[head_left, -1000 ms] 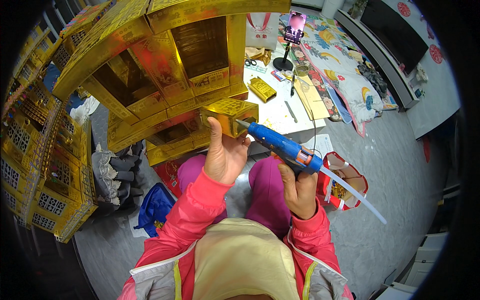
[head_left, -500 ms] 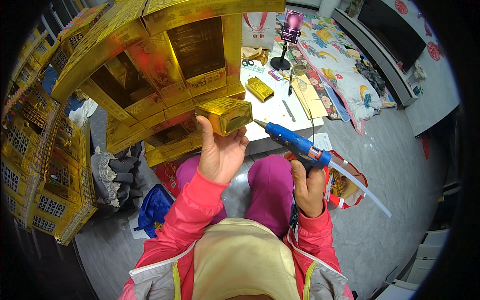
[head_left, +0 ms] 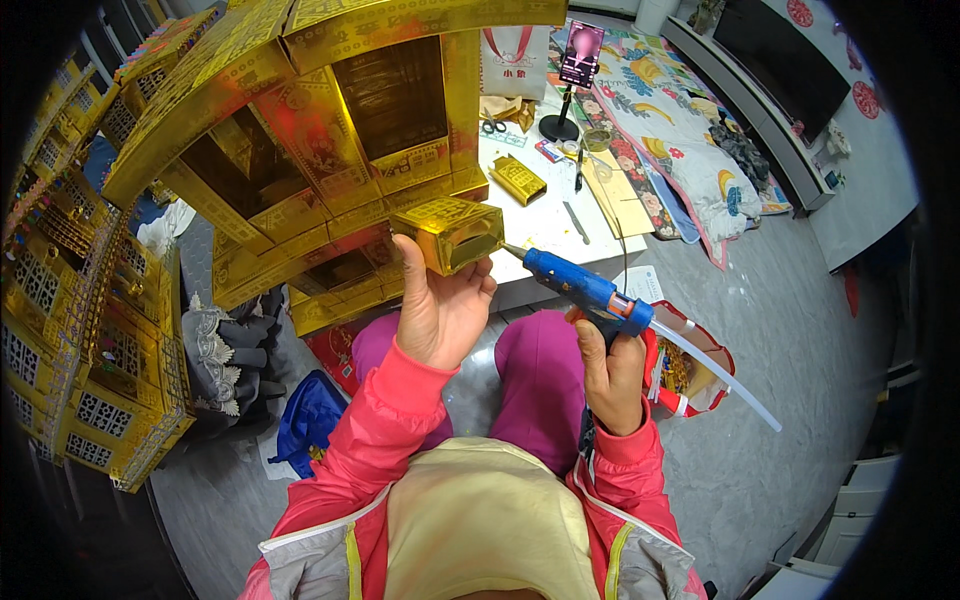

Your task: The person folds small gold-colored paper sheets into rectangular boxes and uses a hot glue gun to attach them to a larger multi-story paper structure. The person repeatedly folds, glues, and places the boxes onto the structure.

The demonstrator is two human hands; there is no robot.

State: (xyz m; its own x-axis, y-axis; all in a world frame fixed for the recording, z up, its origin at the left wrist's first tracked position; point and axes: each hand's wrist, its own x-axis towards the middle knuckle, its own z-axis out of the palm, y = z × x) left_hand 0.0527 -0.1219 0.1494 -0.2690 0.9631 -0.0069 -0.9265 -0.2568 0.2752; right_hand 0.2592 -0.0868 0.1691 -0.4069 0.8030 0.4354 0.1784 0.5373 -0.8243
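Note:
My left hand (head_left: 440,310) holds up a small gold foil box (head_left: 455,232) in front of me, thumb on its left side. My right hand (head_left: 610,375) grips a blue glue gun (head_left: 585,288) with an orange collar and a white glue stick out the back. The gun's nozzle touches the right edge of the gold box. Just behind the box stands a large gold paper house model (head_left: 330,130) with open compartments.
A white table (head_left: 555,215) behind holds another small gold box (head_left: 518,180), scissors, pens, a cardboard sheet and a phone on a stand (head_left: 578,60). More gold paper structures (head_left: 80,330) stand at the left. A red-rimmed bag (head_left: 690,370) sits on the grey floor at the right.
The gold box has been raised slightly and turned; the glue gun has swung so its nozzle meets the box's right edge.

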